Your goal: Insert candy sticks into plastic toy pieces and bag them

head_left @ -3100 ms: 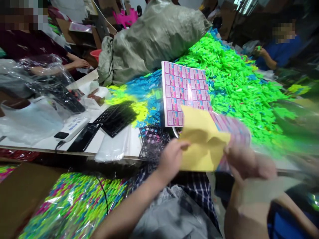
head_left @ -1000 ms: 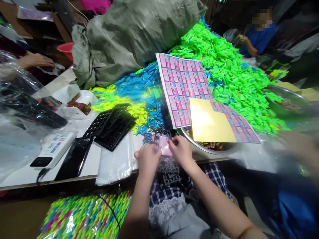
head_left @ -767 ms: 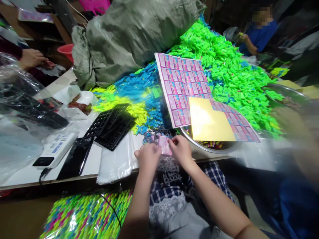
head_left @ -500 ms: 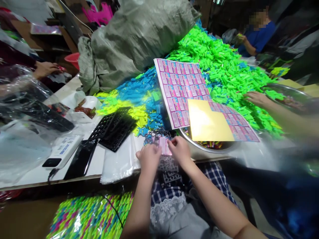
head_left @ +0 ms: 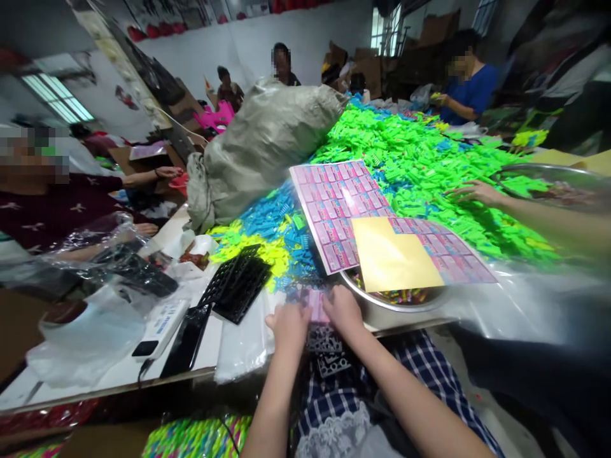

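Observation:
A small pink printed card [head_left: 316,306] lies between my hands at the table's front edge. My left hand [head_left: 290,323] is closed at the card's left side, fingertips against it. On the other side my right hand [head_left: 344,310] grips the card's right edge with bent fingers. Under and in front of the card is a black openwork plastic grid [head_left: 325,340], part of it overhanging my lap. Clear plastic bags [head_left: 242,343] lie left of my left hand, beside stacked black grids [head_left: 242,286]. My fingertips are partly hidden and slightly blurred.
Printed card sheets [head_left: 334,216] and a yellow sheet [head_left: 394,257] rest over a metal bowl [head_left: 405,306]. Behind spreads a heap of green plastic pieces [head_left: 410,165], beside a large grey sack [head_left: 267,146]. A white power strip [head_left: 162,324] lies left. A co-worker's arm [head_left: 515,207] reaches in from the right.
The view has tilted upward, so more of the room and other people appear. Both my hands stay at the pink card. The co-worker's hand on the right remains over the green heap.

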Motion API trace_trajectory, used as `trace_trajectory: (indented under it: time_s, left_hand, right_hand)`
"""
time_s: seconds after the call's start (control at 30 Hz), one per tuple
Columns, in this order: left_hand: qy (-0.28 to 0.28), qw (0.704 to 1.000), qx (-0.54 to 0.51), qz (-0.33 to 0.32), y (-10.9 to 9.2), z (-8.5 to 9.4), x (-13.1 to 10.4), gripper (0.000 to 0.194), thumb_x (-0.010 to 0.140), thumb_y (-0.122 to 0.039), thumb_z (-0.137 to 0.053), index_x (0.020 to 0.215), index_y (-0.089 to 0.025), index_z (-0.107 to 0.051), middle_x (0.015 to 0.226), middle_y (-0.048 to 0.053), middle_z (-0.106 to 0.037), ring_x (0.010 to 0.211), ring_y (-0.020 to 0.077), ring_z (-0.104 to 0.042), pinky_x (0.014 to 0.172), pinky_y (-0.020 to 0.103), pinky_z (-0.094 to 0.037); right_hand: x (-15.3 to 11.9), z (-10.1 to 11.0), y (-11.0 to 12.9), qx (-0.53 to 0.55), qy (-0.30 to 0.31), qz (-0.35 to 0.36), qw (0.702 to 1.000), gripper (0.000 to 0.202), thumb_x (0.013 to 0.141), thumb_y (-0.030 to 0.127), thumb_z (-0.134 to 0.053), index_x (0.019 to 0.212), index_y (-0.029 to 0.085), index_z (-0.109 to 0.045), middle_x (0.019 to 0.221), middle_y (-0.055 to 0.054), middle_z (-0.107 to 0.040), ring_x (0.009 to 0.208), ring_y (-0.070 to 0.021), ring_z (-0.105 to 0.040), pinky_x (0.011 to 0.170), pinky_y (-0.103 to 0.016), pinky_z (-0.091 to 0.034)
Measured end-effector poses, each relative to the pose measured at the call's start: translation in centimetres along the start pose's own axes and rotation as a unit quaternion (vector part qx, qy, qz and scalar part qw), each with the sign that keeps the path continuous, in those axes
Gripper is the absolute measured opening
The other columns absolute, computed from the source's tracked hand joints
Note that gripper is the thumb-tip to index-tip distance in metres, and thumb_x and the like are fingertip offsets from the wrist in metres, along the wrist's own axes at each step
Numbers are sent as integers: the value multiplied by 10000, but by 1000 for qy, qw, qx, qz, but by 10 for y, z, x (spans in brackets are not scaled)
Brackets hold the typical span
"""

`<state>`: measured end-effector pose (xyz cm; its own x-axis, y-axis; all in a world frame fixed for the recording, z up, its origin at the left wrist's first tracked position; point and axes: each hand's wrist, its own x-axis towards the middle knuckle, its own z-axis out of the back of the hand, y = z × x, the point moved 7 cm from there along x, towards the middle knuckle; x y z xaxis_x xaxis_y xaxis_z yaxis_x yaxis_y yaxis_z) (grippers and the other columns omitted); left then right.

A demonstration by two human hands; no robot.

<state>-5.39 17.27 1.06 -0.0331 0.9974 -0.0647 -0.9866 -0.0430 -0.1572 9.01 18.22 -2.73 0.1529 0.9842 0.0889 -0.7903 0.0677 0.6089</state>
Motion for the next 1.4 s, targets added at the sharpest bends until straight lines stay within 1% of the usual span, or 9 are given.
trace_trajectory:
  time_s: [0.2,0.37,0.53,0.63,0.73,0.87,0.93,1.1,1.4]
  left_hand:
    - [35,997,64,-2,-7,3,4,363,806,-431,-364,724,-203,-635,794,112,-663,896,299,-530,740,418,-295]
    - [62,995,80,16,-8,6,10,380,783,-459,-385,714,-189,-643,785,138,-672,901,324,-557,743,426,-303]
    - [97,991,94,6,0,5,19,390,777,-477,-396,685,-191,-645,768,126,-681,845,289,-604,767,404,-312]
    - [102,989,106,-10,0,6,22,389,777,-472,-410,655,-184,-641,741,131,-681,835,296,-608,772,414,-318]
    - [72,990,117,-22,-6,8,19,374,787,-459,-415,788,-170,-652,870,153,-676,943,324,-569,805,448,-318]
    - [-24,972,95,-215,-39,0,9,432,840,-311,-375,1252,-199,-434,1332,108,-447,1242,253,-362,967,442,-258]
    - [-19,946,83,-314,-47,-14,4,475,866,-264,-313,1333,-180,-319,1393,90,-365,1286,210,-307,1033,419,-212]
    - [31,933,67,-352,-24,-34,8,495,909,-342,-196,1384,-205,-163,1441,55,-260,1329,182,-220,1094,455,-82]
    - [89,935,21,-342,12,-29,-31,548,896,-410,-254,1380,-311,-18,1452,10,-228,1339,221,-185,1074,541,-8]
  right_hand:
    - [3,3,1,13,30,8,999,160,827,329,-472,844,176,-514,849,-81,-587,803,-204,-550,628,-277,-361]
    - [5,13,7,24,47,16,998,296,825,306,-474,1083,163,-453,933,-90,-604,832,-212,-569,627,-280,-385]
    - [-19,32,27,-27,43,84,995,400,786,270,-510,1179,209,-467,1157,-125,-541,992,-273,-511,739,-362,-401]
    - [-36,33,38,-45,37,182,982,506,812,338,-482,1289,197,-389,1373,-107,-378,1218,-290,-345,929,-430,-317]
    - [-41,20,33,-63,89,218,970,574,835,425,-442,1318,124,-370,1396,-122,-344,1316,-290,-195,1053,-466,-138]
    - [-36,14,19,-87,111,219,966,572,847,485,-385,1293,129,-421,1398,-142,-331,1313,-308,-212,1067,-484,-61]
    - [-35,17,16,-84,109,215,967,571,852,504,-358,1305,161,-409,1402,-131,-326,1308,-297,-234,1064,-474,-92]
    - [-36,19,17,-91,109,210,967,601,845,515,-367,1322,150,-381,1404,-141,-318,1304,-284,-249,1068,-452,-98]
    - [-36,12,13,-98,147,198,964,615,854,536,-326,1354,177,-326,1438,-126,-238,1326,-279,-196,1058,-478,-117]
